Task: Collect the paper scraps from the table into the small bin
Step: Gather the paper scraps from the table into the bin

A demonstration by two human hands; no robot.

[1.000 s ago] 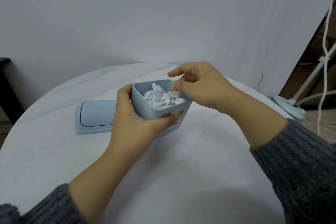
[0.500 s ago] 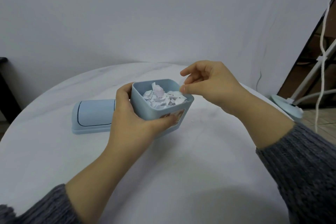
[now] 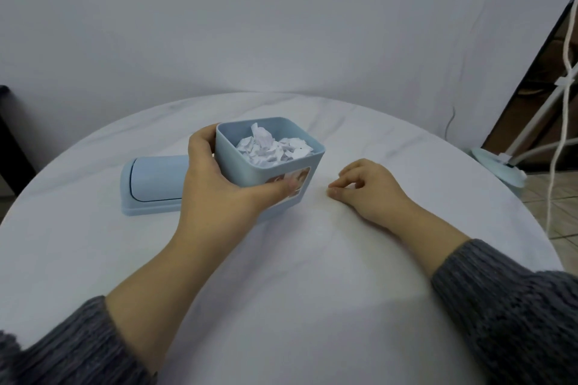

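A small light-blue bin (image 3: 269, 180) stands on the round white table (image 3: 281, 275), holding a heap of white paper scraps (image 3: 272, 147) that reaches near its rim. My left hand (image 3: 219, 187) grips the bin from its left side, thumb across the front wall over a picture sticker. My right hand (image 3: 364, 189) rests low on the table just right of the bin, fingers curled in with thumb and fingertips together against the tabletop. No scrap shows between those fingers, and I see no loose scrap on the table.
The bin's light-blue lid (image 3: 153, 183) lies flat on the table, left of the bin and behind my left hand. A white wall backs the table. Off the table's right edge stand a lamp base (image 3: 497, 170) and hanging white cords (image 3: 563, 122).
My right hand has dropped from above the bin's right rim down to the tabletop beside the bin. My left hand and the bin have stayed put.
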